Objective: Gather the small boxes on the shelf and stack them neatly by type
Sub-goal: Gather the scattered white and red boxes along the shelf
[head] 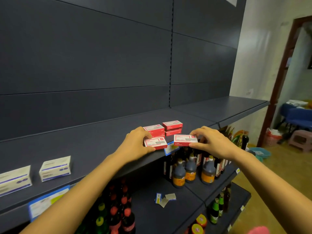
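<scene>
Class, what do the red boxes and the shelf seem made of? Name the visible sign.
Red boxes: probably printed card, slightly glossy; crisp folded edges. Shelf: likely painted metal, dark matt; thin bent front lip.

At the dark shelf's [94, 146] front edge, the left hand [135, 145] grips the left red box [155, 143] and the right hand [213, 141] pinches the right red box [185, 140]. Behind them sit other red boxes [172, 127], seemingly stacked. Two white boxes [55, 168] lie well to the left.

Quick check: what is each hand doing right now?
Left hand: grips the left front red box.
Right hand: pinches the right front red box.
</scene>
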Available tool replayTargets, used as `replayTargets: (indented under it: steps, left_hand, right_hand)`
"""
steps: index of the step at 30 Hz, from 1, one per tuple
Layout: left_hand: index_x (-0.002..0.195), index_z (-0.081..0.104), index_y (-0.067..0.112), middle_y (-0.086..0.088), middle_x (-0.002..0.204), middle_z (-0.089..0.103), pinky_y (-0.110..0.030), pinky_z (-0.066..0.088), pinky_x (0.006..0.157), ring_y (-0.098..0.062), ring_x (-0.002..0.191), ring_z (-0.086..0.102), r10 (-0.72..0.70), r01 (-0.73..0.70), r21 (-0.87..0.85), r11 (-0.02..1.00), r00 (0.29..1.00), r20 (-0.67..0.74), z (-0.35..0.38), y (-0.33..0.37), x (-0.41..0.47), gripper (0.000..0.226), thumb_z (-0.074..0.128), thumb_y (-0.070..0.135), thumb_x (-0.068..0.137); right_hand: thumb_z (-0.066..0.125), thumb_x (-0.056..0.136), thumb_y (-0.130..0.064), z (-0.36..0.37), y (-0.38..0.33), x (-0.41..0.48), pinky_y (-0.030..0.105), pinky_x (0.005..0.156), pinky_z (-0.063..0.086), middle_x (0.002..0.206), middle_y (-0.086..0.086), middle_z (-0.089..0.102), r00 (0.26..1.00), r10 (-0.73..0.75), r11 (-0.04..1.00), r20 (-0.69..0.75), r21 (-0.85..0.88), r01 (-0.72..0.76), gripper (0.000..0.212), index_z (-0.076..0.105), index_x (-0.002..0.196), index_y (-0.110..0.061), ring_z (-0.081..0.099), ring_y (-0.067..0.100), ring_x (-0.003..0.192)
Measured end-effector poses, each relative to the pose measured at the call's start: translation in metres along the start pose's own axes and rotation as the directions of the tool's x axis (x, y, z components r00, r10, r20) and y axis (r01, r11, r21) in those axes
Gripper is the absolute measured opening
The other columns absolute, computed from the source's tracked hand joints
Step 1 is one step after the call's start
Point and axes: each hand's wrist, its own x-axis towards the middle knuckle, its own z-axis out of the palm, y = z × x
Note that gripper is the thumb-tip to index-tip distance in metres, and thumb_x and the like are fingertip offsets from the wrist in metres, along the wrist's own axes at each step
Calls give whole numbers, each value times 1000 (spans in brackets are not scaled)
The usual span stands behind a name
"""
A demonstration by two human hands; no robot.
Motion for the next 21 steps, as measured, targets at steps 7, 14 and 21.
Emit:
replayTargets:
  steps: [7,14,21]
  left_hand:
    - [110,60,14,-2,116,59,-22,41,84,-15,105,54,-50,51,20,999,996,-71,16,-4,16,42,72,37,75]
    - [106,61,16,1,112,60,-22,45,85,-12,103,56,-140,145,42,989,985,-96,22,2,19,40,72,38,75]
    - [106,62,15,1,115,58,-28,48,91,-11,102,56,-293,303,39,952,941,-169,31,18,22,36,71,33,77]
  right_hand:
    - [62,83,-43,16,34,43,37,90,50,115,-2,54,992,-80,995,101,69,73,41,54,120,-27,55,12,102]
    - [63,83,-41,33,49,79,39,90,49,114,-10,56,975,-197,964,106,203,173,37,56,117,-29,54,9,101]
    - [67,77,-48,39,59,103,21,62,40,99,-17,59,960,-278,944,39,195,266,25,55,96,-37,54,2,84]
